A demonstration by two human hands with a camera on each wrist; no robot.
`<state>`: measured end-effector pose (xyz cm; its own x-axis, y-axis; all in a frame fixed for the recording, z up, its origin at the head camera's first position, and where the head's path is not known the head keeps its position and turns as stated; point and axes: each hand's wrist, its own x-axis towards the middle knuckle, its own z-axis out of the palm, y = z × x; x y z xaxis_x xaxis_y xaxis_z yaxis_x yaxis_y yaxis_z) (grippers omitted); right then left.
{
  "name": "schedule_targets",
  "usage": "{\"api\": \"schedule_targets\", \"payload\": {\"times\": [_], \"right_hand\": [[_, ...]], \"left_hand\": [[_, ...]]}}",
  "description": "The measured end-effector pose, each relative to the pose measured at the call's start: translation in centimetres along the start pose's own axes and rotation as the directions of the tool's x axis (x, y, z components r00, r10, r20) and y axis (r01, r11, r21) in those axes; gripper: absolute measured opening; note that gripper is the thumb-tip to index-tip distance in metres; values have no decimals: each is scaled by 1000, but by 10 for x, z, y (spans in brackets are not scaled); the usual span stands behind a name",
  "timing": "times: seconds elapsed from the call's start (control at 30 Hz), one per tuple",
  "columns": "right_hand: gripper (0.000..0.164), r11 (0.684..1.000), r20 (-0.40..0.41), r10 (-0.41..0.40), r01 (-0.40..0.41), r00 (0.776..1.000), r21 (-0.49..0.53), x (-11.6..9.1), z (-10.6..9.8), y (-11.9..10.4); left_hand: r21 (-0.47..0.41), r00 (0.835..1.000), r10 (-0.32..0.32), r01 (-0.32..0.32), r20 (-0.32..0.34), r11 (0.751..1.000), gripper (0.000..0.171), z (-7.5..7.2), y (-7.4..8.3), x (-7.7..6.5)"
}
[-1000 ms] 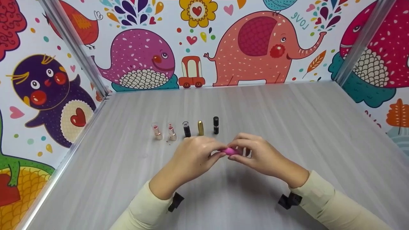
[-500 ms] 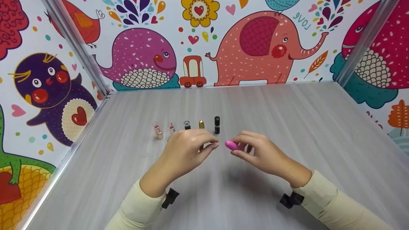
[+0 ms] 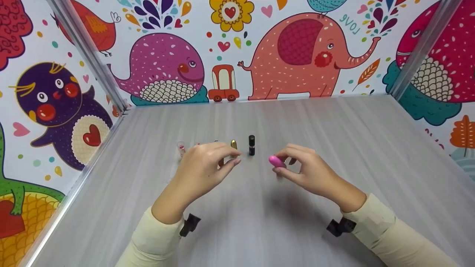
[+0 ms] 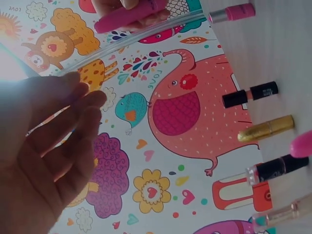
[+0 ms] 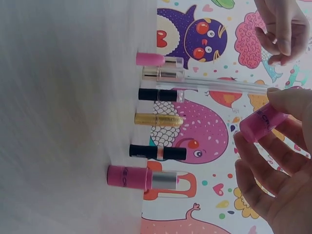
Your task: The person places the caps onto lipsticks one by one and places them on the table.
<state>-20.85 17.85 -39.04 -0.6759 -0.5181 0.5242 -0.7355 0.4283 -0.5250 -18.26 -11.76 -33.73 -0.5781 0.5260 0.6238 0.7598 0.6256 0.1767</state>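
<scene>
My right hand (image 3: 310, 170) holds a pink lipstick (image 3: 275, 161) with a rounded end, gripped between thumb and fingers above the table. Dark letters show on its side in the right wrist view. My left hand (image 3: 204, 167) hovers to the left, holding nothing, its thumb and index finger slightly apart. Behind it stand several lipsticks, partly covered in the head view: a gold lipstick (image 5: 158, 119), a black lipstick (image 5: 158, 152) and others. An uncapped pink lipstick (image 5: 129, 177) with a silver collar stands at one end of the row in the right wrist view.
The grey wood-grain table (image 3: 315, 122) is closed in by walls printed with cartoon animals (image 3: 297, 63). Metal strips (image 3: 89, 55) run along the wall corners. Another pink lipstick (image 5: 150, 59) stands at the opposite end of the row in the right wrist view.
My hands have come apart. The left one has let go of the pink lipstick and moved left; the right one has shifted a little to the right with it.
</scene>
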Motion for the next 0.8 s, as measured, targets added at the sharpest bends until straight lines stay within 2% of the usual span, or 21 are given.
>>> {"api": "schedule_targets", "payload": {"times": [0.17,0.37,0.63,0.7,0.8], "right_hand": [[24,1000,-18,9,-9,1000,15,3,-2,6],[23,999,-35,48,-48,998,4,8,-2,13],[25,987,-86,157,-159,984,-13,36,-3,25],[25,982,-102,187,-188,977,-4,45,-1,30],[25,971,-114,237,-235,965,31,55,1,38]], "left_hand": [[37,997,-76,75,33,996,9,-1,-10,-1],[89,985,-160,154,61,984,20,-5,-18,-2],[97,977,-195,186,86,978,23,-4,-24,-4],[111,971,-215,203,105,973,24,-4,-27,-4],[150,953,-260,238,155,960,29,-2,-33,-5]]}}
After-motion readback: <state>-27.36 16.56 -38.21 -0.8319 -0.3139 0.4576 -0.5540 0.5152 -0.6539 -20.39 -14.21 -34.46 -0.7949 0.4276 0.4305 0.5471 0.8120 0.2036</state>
